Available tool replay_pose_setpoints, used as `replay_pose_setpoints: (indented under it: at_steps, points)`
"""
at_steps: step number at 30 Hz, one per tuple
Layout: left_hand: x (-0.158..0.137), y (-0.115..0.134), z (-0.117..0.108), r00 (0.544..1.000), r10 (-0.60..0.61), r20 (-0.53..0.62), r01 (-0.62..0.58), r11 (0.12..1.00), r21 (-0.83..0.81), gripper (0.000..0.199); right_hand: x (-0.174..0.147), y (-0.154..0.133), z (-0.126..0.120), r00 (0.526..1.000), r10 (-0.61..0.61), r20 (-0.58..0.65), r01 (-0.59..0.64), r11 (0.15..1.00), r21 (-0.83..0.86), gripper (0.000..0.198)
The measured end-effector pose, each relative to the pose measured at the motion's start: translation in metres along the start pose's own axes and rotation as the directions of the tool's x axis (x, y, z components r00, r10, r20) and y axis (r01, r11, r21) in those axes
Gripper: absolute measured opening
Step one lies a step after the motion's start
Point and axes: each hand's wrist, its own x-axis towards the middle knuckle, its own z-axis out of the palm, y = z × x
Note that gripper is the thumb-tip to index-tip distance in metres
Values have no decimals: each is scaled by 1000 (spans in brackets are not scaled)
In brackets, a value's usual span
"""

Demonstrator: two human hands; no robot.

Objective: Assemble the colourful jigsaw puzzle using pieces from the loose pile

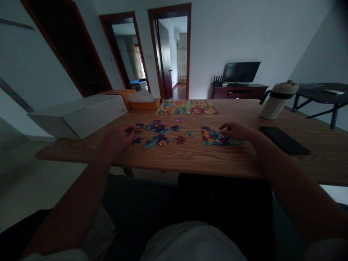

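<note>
Wood-grain desk, long flat slab w/ rounded near edge, carries everything. White cardboard box, matte, big and oblong, sits at the far left corner, prob parked out of the work zone; orange box w/ crumpled white paper just behind it. Ref picture sheet, flat, glossy, multicolour, lies at the far edge mid-desk, facing the person so it reads while sorting. Cream tumbler, cylindrical w/ dark band and handle, stands upright toward the far right; black phone, thin slab, lies flat nearer the near edge, right side, clear of the pieces. Assembled puzzle section, interlocked flat card, lies centre-right. Right hand rests on its far right edge, fingers curled, index out and pressing down; holds nothing that I can see. Loose puzzle pieces, small knobbed card bits, are spread face-up centre-left so the prints show. Left hand is loosely closed at the left end of the scatter, fingertips on a piece; can't tell if it's gripped or just touched. Lighting dim, fine detail lost.
</note>
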Motion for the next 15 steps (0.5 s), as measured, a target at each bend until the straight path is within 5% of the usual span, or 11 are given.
replay_pose_setpoints:
  at_steps: [8, 15]
  points:
    - [4, -45, -7, 984, -172, 54, 147, 938, 314, 46, 1, 1, 1, 1000, 19, 3, -20, 1000, 19, 37]
    - [9, -56, -7, 934, -243, 262, 169, 947, 275, 51, 1, 2, 2, 1000, 0, 4, 0, 1000, 20, 35]
